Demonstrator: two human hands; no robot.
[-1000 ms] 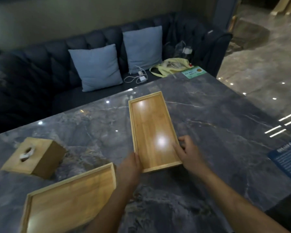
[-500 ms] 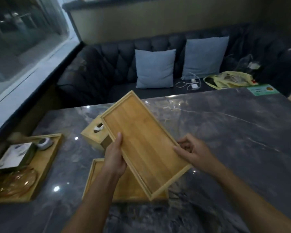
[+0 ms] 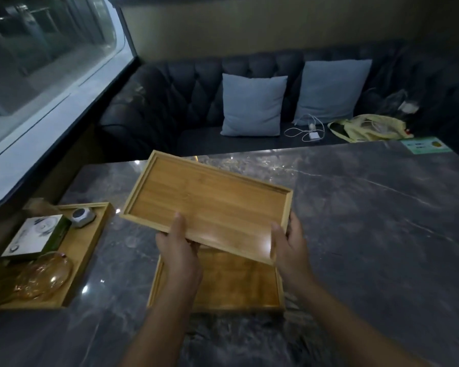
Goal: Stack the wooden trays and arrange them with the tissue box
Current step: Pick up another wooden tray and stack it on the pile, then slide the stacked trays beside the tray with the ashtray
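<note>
I hold a wooden tray [image 3: 207, 205] in the air, tilted, its long side running left to right. My left hand [image 3: 179, 250] grips its near long edge, thumb on top. My right hand [image 3: 289, 245] grips its near right corner. Directly under it a second wooden tray [image 3: 239, 284] lies flat on the dark marble table [image 3: 368, 221], partly covered by the raised tray and my left forearm. The tissue box is hidden behind the raised tray.
A third wooden tray [image 3: 90, 242] at the table's left edge holds a boxed item, a small grey device and an amber glass pot [image 3: 43, 276]. Behind the table runs a dark sofa with two blue cushions [image 3: 252, 104], a charger cable and a yellow bag. A green card [image 3: 424, 145] lies far right.
I lifted the tray off the table, carried it left over the second tray and turned it from lengthwise to crosswise. The view swung left; the tissue box went out of sight behind the tray.
</note>
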